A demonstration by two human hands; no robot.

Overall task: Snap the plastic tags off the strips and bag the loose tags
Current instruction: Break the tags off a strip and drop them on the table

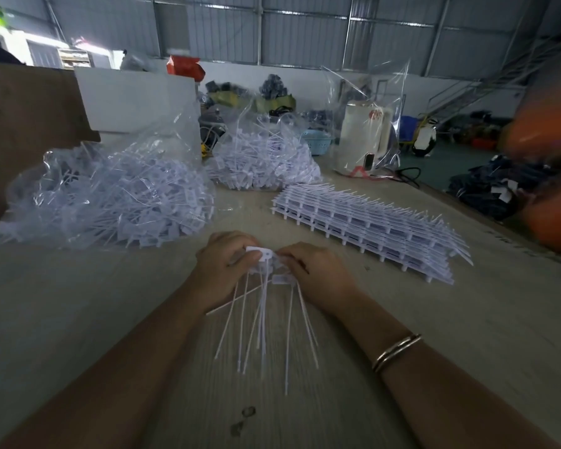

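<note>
White plastic tags (262,256) with long thin tails sat in a small bunch between two hands, near the middle of the pale wooden table (78,319). The left hand (222,270) had its fingers curled tight around the heads of the tags, and its thumb pressed on the top one. The right hand (314,270) touched the same bunch from the right side, and its fingers were curled in and pinched the tag heads too. The thin tails fanned out toward the person and lay on the table between the two arms. The right wrist wore a thin metal bangle (396,352).

To the right and a bit farther away lay a flat stack of white plastic strips (370,222) with tags in rows on them. Far to the left sat a big clear plastic bag (110,196) full of loose white tags. Behind the hands, farther back, sat a second clear bag (263,160) also full of tags. It was just beyond the far end of the stack.

At the far right of the table stood a cream electric kettle (361,140) under a clear plastic sheet. A small light blue basket (318,142) sat just left of the kettle. A brown cardboard sheet (30,105) stood at the far left.
</note>
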